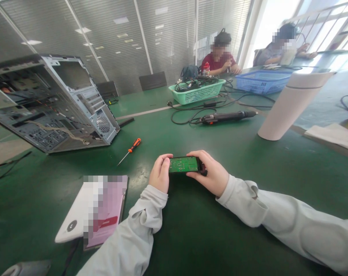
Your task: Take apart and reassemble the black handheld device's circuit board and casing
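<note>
A small green circuit board (183, 164) with a dark edge is held level just above the green table (191, 230). My left hand (160, 173) grips its left end, thumb over the top face. Around its right end, my right hand (211, 172) has thumb and fingers closed on the dark part. To the left of my hands lies an orange and black screwdriver (134, 145), its tip pointing toward me. Nearer me on the left are a white device (73, 214) and a pink booklet (104, 234), partly blurred.
An open computer case (84, 103) stands at the left. Behind my hands are a black electric screwdriver (227, 117) with its cable, a green basket (198, 94) of cables, a blue basket (260, 83) and a pale pink cup (289, 105). Two people sit across the table.
</note>
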The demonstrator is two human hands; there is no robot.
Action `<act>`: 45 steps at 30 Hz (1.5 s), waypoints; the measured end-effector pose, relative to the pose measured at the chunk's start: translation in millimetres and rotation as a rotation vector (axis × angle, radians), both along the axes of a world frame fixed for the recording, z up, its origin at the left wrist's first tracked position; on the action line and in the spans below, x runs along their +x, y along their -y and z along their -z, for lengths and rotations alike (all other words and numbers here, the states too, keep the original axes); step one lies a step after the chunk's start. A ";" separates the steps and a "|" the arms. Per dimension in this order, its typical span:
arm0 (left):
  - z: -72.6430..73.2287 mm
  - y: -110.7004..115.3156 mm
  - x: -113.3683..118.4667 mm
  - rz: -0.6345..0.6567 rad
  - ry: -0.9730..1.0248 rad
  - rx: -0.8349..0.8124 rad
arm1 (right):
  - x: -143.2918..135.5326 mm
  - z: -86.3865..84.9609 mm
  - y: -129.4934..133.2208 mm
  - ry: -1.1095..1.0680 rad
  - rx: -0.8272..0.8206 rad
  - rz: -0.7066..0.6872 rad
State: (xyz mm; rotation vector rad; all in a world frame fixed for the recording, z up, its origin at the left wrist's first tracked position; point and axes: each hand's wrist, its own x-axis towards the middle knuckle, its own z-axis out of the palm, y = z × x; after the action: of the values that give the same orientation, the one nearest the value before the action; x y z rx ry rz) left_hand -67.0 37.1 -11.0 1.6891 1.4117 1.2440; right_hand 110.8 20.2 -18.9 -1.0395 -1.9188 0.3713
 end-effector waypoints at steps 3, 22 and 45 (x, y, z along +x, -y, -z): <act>-4.0 3.3 1.7 0.023 -0.012 -0.001 | 1.0 2.6 -1.2 -0.085 -0.135 0.031; 2.4 6.8 1.6 0.287 0.132 -0.031 | 4.5 -7.5 -12.8 -0.578 -0.652 0.044; 1.7 1.1 4.9 0.190 0.117 -0.190 | 29.3 -25.2 -12.1 -0.678 -1.614 -0.599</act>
State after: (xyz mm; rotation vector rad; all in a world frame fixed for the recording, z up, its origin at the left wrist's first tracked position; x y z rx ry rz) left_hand -62.1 36.0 -12.6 1.5549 1.2283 1.0512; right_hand 140.1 32.3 6.3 -0.9126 -0.9676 2.4754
